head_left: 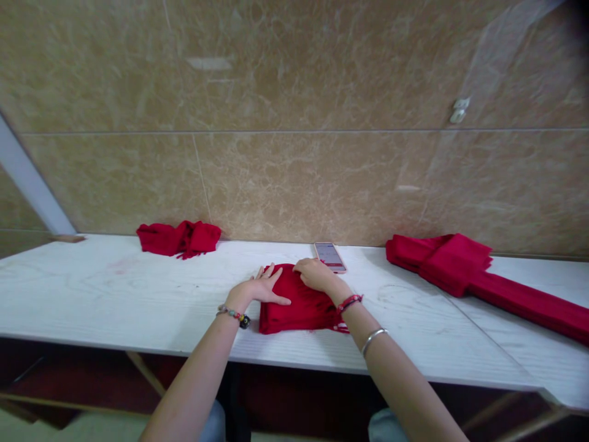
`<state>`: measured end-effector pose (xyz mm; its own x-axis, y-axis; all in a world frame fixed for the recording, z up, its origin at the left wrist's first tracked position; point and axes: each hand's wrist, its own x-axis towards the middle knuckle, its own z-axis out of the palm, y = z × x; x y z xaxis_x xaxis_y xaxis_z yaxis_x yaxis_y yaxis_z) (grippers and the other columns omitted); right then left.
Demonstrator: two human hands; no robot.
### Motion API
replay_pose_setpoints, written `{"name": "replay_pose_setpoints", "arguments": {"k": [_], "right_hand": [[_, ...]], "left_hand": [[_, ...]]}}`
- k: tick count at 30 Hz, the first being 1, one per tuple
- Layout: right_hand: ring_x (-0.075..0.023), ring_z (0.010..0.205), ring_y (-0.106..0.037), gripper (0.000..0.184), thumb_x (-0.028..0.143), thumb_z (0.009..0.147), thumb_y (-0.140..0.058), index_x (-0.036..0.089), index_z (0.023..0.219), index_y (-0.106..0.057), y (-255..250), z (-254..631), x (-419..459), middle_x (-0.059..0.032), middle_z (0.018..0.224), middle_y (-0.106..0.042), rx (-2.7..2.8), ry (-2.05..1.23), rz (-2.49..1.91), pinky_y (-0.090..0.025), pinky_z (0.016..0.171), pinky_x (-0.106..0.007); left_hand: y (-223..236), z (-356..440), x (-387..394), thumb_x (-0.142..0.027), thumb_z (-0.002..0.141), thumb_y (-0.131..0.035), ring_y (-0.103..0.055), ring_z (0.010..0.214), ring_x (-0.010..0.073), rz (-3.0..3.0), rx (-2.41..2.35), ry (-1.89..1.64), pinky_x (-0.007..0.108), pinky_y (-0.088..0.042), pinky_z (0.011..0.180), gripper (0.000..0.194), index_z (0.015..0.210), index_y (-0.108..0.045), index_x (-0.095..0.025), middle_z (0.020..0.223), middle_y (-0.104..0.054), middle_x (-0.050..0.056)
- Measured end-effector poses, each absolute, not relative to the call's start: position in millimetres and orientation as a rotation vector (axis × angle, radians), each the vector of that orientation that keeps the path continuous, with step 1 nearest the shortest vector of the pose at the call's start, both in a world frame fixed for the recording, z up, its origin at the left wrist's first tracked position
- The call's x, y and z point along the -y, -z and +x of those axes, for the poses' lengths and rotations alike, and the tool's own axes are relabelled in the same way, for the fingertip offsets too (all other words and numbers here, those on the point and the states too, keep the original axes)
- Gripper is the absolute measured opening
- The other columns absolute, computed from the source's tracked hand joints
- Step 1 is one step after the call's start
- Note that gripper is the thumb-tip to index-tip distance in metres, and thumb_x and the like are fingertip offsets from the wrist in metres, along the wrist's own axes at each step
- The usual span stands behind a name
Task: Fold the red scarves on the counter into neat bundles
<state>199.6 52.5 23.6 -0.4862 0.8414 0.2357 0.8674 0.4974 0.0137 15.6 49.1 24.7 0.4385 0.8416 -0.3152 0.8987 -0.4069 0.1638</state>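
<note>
Forearms [400, 362] frame a folded red cloth [299, 313]

It lies centre-dial on the white table [115, 294]; the left hand [264, 288] spreads its fingers over the ten o'clock edge, seemingly to steady it. Near one o'clock the right hand [316, 274] curls its fingers against the fabric; whether they pinch it, I cannot tell. A phone [330, 256] lies just beyond, perhaps for easy viewing.

Room leftward, phone [329, 255] beyond right hand [316, 275]
</note>
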Motion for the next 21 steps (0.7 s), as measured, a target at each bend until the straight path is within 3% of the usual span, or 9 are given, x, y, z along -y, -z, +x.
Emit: {"name": "replay_pose_setpoints", "arguments": {"k": [11, 16, 19, 21], "right_hand": [[-0.0246, 0.096, -0.057, 0.031, 0.006, 0.079, -0.036, 0.008, 0.093, -0.063, -30.5, 245.4, -55.1, -0.0195, 0.098, -0.062, 2.136, 0.317, -1.950, -0.041, 0.080, -0.034], [-0.0157, 0.106, -0.050, 0.034, 0.007, 0.078, -0.038, 0.015, 0.102, -0.061, -29.8, 224.4, -50.9, -0.0098, 0.111, -0.059, 2.317, 0.271, -1.541, -0.036, 0.090, -0.025], [-0.0151, 0.109, -0.049, 0.040, 0.009, 0.080, -0.038, 0.015, 0.115, -0.054, -17.3, 204.3, -51.4, -0.0088, 0.117, -0.056, 2.515, 0.222, -1.273, -0.035, 0.092, -0.026], [-0.0165, 0.107, -0.051, 0.038, 0.012, 0.083, -0.037, 0.016, 0.117, -0.053, -10.4, 198.8, -53.2, -0.0097, 0.117, -0.057, 2.590, 0.253, -1.372, -0.037, 0.091, -0.028]], "left_hand": [[-32.1, 16.8, -44.8, -0.074, 0.058, -0.050, 0.010, 0.131, 0.0337, 2.334, -1.509, 0.346, 0.046, -0.011, 0.106, 0.117, 0.141, 0.004, -0.013, 0.144, 0.016, 0.013], [-33.4, 19.3, -43.7, -0.074, 0.058, -0.051, 0.008, 0.131, 0.0356, 2.346, -1.548, 0.336, 0.049, -0.012, 0.105, 0.115, 0.141, 0.001, -0.014, 0.145, 0.014, 0.013], [-32.7, 19.9, -43.2, -0.072, 0.059, -0.051, 0.008, 0.131, 0.0351, 2.360, -1.551, 0.322, 0.047, -0.013, 0.105, 0.114, 0.141, 0.000, -0.013, 0.145, 0.012, 0.014], [-31.8, 19.5, -43.1, -0.071, 0.060, -0.051, 0.008, 0.131, 0.0347, 2.361, -1.544, 0.325, 0.047, -0.013, 0.105, 0.113, 0.141, 0.001, -0.013, 0.145, 0.013, 0.014]]}}
